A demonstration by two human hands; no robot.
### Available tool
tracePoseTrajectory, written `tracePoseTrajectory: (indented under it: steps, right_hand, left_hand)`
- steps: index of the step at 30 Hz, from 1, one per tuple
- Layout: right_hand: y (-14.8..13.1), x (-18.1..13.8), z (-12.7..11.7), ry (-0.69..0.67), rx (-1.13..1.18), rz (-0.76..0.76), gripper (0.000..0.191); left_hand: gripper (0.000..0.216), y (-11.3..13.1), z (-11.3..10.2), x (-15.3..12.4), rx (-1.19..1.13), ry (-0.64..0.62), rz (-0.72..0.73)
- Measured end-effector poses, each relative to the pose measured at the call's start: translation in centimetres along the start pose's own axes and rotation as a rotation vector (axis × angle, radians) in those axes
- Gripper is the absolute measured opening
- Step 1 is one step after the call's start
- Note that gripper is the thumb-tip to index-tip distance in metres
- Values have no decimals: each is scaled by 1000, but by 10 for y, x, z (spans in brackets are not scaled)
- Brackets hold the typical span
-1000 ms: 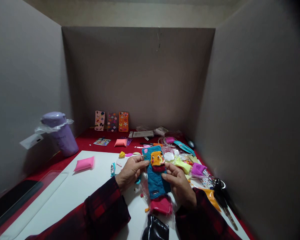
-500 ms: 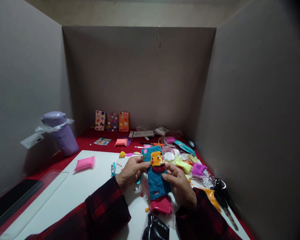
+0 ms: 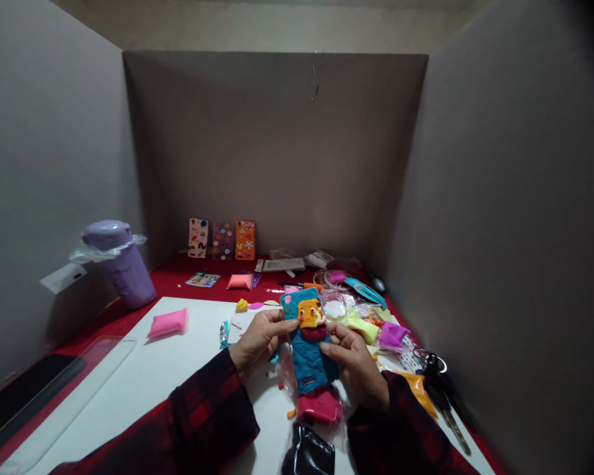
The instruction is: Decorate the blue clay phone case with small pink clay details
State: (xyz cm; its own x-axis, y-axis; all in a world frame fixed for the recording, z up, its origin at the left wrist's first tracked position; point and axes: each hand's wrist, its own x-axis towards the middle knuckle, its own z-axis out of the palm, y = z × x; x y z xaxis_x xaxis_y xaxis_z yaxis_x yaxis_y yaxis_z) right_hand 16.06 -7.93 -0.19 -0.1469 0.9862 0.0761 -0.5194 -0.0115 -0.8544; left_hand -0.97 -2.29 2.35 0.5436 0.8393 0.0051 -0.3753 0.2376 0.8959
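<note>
A phone case covered in blue clay (image 3: 309,363) is held up between my two hands, tilted slightly. On its upper part sits an orange clay square with a small face, above a dark red strip. My left hand (image 3: 260,340) pinches the case's left edge, thumb on the front near the face. My right hand (image 3: 359,363) grips the right edge, with thumb and fingers beside the red strip. Just below the case lie a packet of dark pink clay (image 3: 321,406) and a packet of black clay (image 3: 309,452).
Several clay packets, including a purple one (image 3: 393,335), crowd the right side near a bunch of keys (image 3: 440,389). A pink packet (image 3: 168,323) lies on the white board (image 3: 129,389). A purple bottle (image 3: 123,270) stands at left. Three decorated cases, one orange (image 3: 245,241), lean on the back wall.
</note>
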Motion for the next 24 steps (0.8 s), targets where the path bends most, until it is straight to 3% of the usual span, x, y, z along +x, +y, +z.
tracePoseTrajectory:
  steps: [24]
  right_hand:
    - [-2,0,3,37,5,-19,30]
  left_hand:
    - [22,3,1,-3,-5,-40,11]
